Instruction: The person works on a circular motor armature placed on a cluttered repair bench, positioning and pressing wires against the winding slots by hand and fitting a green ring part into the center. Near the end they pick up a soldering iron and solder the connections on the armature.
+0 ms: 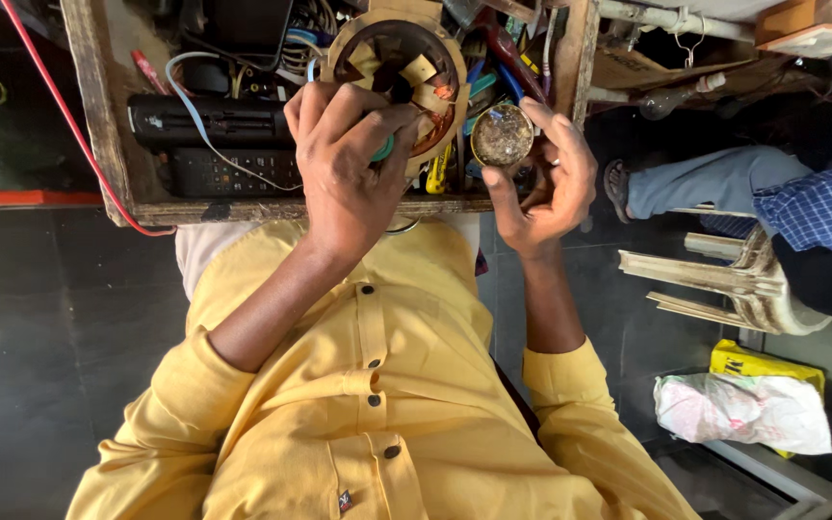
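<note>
Yellow package (765,364) lower right | left hand (351,169) clamps teal-handled tool (383,147) | right hand (543,183) grips round tin (502,135)

Prob. repair workshop: tool-crammed wooden tray (98,116)

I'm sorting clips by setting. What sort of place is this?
Probably a small electrical repair shop: a worn wooden tray crammed with cables and hand tools, a round copper-wound motor coil being worked on, and a small round tin held in the right hand.
</note>
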Tool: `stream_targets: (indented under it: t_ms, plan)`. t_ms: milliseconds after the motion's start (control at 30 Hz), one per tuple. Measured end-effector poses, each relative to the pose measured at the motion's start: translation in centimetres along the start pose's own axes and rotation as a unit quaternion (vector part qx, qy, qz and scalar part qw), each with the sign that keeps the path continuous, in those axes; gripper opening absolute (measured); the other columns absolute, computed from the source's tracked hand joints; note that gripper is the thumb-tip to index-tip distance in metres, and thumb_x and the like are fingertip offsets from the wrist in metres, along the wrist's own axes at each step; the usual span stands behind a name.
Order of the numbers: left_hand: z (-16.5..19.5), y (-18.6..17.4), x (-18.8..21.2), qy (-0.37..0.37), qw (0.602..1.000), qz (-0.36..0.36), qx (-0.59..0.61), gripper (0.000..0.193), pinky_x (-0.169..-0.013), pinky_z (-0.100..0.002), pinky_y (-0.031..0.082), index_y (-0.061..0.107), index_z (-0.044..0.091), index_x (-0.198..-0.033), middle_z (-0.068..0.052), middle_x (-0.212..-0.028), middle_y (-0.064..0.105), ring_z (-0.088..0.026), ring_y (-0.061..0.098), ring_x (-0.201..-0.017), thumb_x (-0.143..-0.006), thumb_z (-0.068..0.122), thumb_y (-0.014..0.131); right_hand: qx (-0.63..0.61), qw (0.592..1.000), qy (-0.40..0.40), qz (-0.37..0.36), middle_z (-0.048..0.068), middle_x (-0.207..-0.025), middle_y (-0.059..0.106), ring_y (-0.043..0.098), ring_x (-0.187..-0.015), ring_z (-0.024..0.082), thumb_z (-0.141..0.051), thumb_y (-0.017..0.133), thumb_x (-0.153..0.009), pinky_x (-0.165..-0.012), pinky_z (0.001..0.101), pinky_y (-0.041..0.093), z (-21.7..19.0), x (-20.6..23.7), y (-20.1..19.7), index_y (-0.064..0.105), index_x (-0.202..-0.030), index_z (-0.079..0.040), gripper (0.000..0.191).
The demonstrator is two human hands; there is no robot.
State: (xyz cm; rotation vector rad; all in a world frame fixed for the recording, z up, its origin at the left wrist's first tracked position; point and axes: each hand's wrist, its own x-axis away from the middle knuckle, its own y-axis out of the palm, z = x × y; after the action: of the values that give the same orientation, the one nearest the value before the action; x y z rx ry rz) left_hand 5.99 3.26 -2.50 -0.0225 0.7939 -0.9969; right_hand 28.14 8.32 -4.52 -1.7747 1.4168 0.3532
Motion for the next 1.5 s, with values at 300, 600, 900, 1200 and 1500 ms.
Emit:
stream_targets:
  t_ms: [300, 600, 900, 1200, 1500]
  plan:
    - [0.4, 0.6, -0.1, -0.006, 1.0, -0.003, -0.006, 0.019, -0.099, -0.041, 0.038, 0.073, 0.013, -0.106, -0.001, -0.098, 0.061, -0.025, 0.054, -0.098, -0.093, 0.004, 0.083, -0.022, 1.0, -0.003, -0.006, 0.022, -0.145, 0.061, 0.067, -0.123, 0.025, -0.018, 0.08, -0.101, -0.086, 0.0287, 0.064, 0.1, -0.4, -0.6, 0.04, -0.153, -0.005, 0.068]
    - [0.5, 0.7, -0.2, -0.002, 1.0, -0.009, -0.01, 0.02, -0.098, -0.042, 0.037, 0.072, 0.013, -0.105, -0.001, -0.096, 0.06, -0.025, 0.054, -0.096, -0.092, 0.005, 0.084, -0.009, 1.0, -0.006, -0.011, 0.021, -0.144, 0.061, 0.069, -0.118, 0.022, -0.02, 0.081, -0.101, -0.077, 0.025, 0.062, 0.1, -0.5, -0.8, 0.04, -0.152, -0.005, 0.067]
    - [0.6, 0.6, -0.2, -0.012, 1.0, -0.008, -0.019, 0.017, -0.099, -0.041, 0.038, 0.071, 0.012, -0.106, -0.001, -0.1, 0.062, -0.025, 0.055, -0.099, -0.095, 0.005, 0.081, 0.0, 1.0, -0.013, -0.019, 0.02, -0.145, 0.061, 0.07, -0.118, 0.022, -0.023, 0.079, -0.103, -0.074, 0.0246, 0.064, 0.2, -0.6, -0.9, 0.04, -0.152, -0.006, 0.065]
    - [0.6, 0.6, -0.1, -0.014, 1.0, -0.01, -0.023, 0.016, -0.099, -0.041, 0.038, 0.071, 0.012, -0.105, -0.002, -0.1, 0.062, -0.024, 0.055, -0.099, -0.094, 0.004, 0.081, 0.001, 1.0, -0.003, -0.013, 0.02, -0.144, 0.062, 0.07, -0.117, 0.02, -0.024, 0.079, -0.102, -0.074, 0.024, 0.062, 0.1, -0.6, -0.9, 0.042, -0.152, -0.007, 0.065]
    - [0.7, 0.4, -0.2, -0.004, 1.0, 0.003, -0.001, 0.018, -0.096, -0.039, 0.039, 0.07, 0.011, -0.104, -0.001, -0.1, 0.062, -0.024, 0.055, -0.098, -0.094, 0.002, 0.082, 0.032, 0.999, -0.004, 0.001, 0.02, -0.145, 0.065, 0.068, -0.129, 0.028, -0.021, 0.081, -0.1, -0.101, 0.04, 0.062, 0.7, -0.1, -1.1, 0.042, -0.153, -0.006, 0.068]
